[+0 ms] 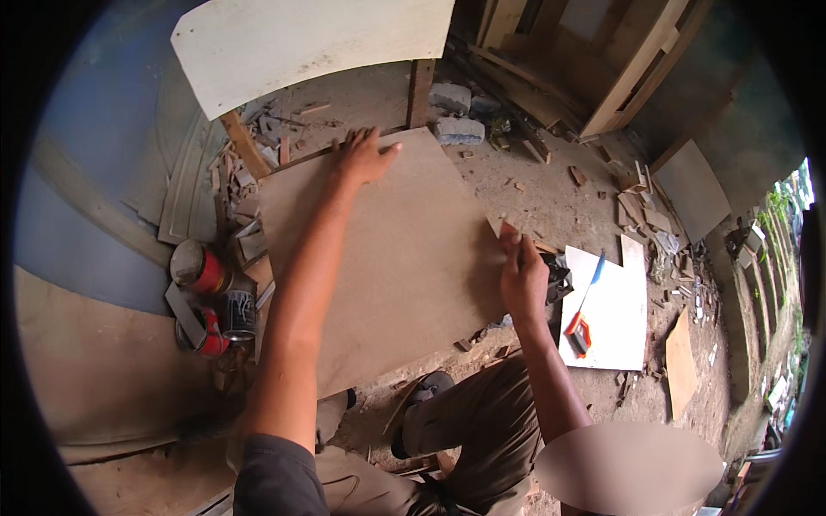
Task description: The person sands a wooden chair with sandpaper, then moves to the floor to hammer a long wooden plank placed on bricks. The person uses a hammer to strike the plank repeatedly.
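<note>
A large brown plywood board [379,267] lies tilted in front of me. My left hand [365,156] rests on its far edge, fingers and thumb spread, the forearm reaching across the board. At the right edge my right hand [525,275] is closed, thumb pointing up. By its fingertips shows a small reddish-brown piece [508,230], whose kind I cannot make out. To the right a handsaw [578,334] with an orange and black handle lies on a white sheet [615,305], apart from both hands.
Paint cans [200,268] stand left of the board. A pale curved-edged panel [310,47] stands on wooden legs at the far side. Concrete blocks [459,131], wood scraps [632,211] and a loose plywood piece [681,365] lie on the floor. A wooden frame [641,69] leans at the back right.
</note>
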A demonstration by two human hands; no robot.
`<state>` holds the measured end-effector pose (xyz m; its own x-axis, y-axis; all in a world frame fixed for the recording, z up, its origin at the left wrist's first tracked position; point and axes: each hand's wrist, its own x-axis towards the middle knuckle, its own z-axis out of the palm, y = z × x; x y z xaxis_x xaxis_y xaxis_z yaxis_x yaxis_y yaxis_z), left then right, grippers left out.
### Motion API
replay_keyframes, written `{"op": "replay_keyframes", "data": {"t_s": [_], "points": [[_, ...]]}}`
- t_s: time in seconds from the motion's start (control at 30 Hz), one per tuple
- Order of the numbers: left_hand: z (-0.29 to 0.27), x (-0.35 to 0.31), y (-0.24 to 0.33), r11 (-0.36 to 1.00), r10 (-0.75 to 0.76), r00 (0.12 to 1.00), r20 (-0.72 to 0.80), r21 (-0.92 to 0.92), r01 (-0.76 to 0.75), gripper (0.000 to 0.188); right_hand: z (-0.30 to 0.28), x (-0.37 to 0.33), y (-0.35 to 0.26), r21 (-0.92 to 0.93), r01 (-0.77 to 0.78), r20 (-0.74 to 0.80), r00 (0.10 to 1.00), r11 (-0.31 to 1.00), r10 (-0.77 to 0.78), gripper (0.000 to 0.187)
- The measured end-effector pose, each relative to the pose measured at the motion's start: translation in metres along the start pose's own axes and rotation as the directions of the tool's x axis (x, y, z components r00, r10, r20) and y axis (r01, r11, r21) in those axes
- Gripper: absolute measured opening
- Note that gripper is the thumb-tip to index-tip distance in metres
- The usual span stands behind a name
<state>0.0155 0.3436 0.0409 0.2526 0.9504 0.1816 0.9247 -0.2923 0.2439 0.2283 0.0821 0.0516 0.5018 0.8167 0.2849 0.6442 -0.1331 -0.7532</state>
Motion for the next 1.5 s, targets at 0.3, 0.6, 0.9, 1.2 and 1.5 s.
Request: {"op": "replay_keyframes", "data": {"t_s": [0.3, 0.6, 0.9, 1.2, 1.5], "points": [[0.003, 0.018, 0.021, 0.955, -0.296, 0.955, 0.001, 0.021, 0.296, 0.065, -0.011, 0.007, -0.001, 0.064, 0.154, 0.271, 0.948, 0.986, -0.166, 0.036], [0.002, 0.018, 0.009, 0.933, -0.347, 0.935, -0.076, 0.073, 0.352, 0.058, 0.029, 0.066, -0.023, 0.069, 0.384, 0.516, 0.776, 0.921, -0.362, 0.040], [0.007, 0.033, 0.024, 0.942, -0.333, 0.943, -0.016, 0.032, 0.334, 0.057, 0.073, 0.141, -0.018, 0.056, 0.419, 0.530, 0.756, 0.906, -0.383, 0.033], [0.003, 0.034, 0.026, 0.935, -0.349, 0.934, 0.073, 0.099, 0.342, 0.063, -0.081, -0.009, 0.020, 0.140, 0.347, 0.596, 0.719, 0.928, -0.358, 0.046], [0.008, 0.036, 0.030, 0.940, -0.334, 0.942, -0.010, 0.067, 0.334, 0.059, 0.085, 0.143, -0.021, 0.174, 0.572, 0.446, 0.680, 0.802, -0.582, 0.032]]}}
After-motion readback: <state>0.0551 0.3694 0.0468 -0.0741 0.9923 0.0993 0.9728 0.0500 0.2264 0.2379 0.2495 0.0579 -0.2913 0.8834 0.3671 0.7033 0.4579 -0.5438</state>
